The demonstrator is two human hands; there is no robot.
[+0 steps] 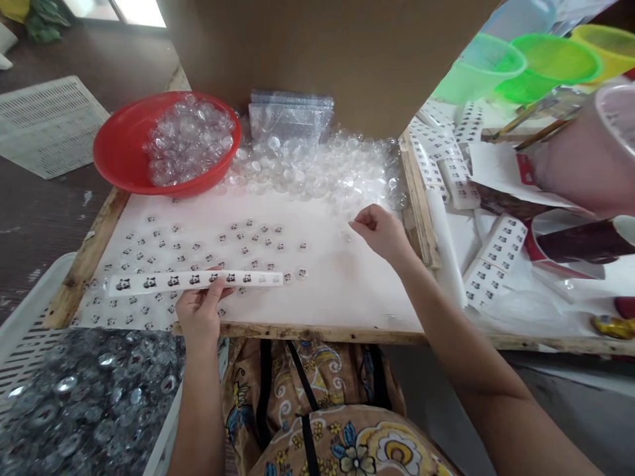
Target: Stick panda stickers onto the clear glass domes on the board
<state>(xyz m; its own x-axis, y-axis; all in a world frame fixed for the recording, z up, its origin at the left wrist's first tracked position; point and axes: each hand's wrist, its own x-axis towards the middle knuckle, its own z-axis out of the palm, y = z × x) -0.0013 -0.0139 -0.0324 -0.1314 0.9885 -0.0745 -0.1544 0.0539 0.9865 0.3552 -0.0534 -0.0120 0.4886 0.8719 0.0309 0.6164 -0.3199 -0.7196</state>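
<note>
Left hand [202, 311] partly behind sticker strip [163, 282], right hand's [381, 231] hold unclear

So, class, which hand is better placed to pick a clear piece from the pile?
Probably the right hand: it is nearer the pile of clear pieces, while the left hand holds the panda strip.

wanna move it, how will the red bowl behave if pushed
The red bowl probably feels heavier on its right, where clear pieces are heaped. They look loose, so a jolt could spill some. Pushed left, it might tip, since that side appears to overhang the wooden edge.
</note>
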